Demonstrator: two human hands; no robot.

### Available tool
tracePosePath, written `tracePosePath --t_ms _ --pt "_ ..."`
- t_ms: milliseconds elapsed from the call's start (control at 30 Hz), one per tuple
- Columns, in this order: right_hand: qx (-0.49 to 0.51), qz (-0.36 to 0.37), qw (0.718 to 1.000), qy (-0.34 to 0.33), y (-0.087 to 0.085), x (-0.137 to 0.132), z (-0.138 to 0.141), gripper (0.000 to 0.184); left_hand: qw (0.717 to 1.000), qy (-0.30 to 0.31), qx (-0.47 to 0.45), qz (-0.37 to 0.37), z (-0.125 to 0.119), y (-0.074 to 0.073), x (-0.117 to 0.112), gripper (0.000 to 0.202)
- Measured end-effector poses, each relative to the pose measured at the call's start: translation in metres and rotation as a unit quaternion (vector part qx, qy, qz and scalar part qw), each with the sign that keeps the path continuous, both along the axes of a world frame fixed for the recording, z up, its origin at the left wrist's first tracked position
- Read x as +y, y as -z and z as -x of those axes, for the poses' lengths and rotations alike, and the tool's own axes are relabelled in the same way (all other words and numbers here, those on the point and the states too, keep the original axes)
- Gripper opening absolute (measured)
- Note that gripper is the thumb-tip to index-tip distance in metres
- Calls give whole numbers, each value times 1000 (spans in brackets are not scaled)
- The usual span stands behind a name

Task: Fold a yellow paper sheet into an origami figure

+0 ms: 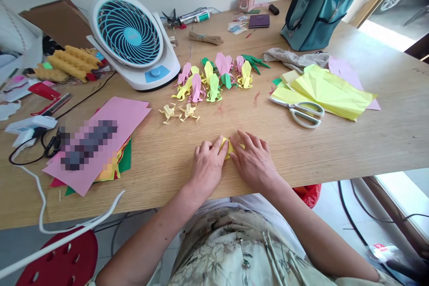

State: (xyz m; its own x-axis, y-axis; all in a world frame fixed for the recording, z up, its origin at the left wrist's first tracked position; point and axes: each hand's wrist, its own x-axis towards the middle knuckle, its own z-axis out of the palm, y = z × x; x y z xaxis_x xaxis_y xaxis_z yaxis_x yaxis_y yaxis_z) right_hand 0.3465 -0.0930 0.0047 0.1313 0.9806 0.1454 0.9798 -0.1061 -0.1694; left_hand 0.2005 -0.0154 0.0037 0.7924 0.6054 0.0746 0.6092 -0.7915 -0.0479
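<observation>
A small folded piece of yellow paper [229, 148] lies on the wooden table near its front edge, mostly covered by my fingers. My left hand [207, 164] holds its left side, with the thumb and index finger against the paper and the other fingers curled. On the right side, my right hand [254, 160] grips the paper between thumb and fingertips, its palm facing down. Beyond my hands sit two cream paper frogs [189, 111] and a cluster of pink, yellow and green folded paper figures [213, 87].
White-handled scissors [306, 113] lie beside crumpled yellow sheets [330, 89] at right. A fan [130, 38] stands at back left, behind a stack of coloured paper [110, 127]. A teal backpack [315, 15] rests at back right. A white cable [80, 231] hangs over the front-left edge.
</observation>
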Motion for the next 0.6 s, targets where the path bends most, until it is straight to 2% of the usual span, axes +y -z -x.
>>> tracePosePath --t_ms 133,300,367,467,533,600 --pt "-5 12 1000 -6 12 -6 -4 53 1000 -17 -17 8 3 0 -3 45" --pt "-11 16 1000 3 17 -24 -9 60 998 -30 -25 49 9 2 -3 48" --pt "-17 14 1000 10 17 -33 -11 61 997 -27 -17 73 11 2 -3 49" --pt "-21 13 999 24 15 -42 -14 62 995 -11 3 99 15 0 -2 62" --pt "-19 9 999 30 11 -43 -12 63 994 -3 19 110 15 -1 -1 70" --pt "-14 2 1000 9 7 -38 -8 65 993 -3 29 115 15 -2 -1 73"
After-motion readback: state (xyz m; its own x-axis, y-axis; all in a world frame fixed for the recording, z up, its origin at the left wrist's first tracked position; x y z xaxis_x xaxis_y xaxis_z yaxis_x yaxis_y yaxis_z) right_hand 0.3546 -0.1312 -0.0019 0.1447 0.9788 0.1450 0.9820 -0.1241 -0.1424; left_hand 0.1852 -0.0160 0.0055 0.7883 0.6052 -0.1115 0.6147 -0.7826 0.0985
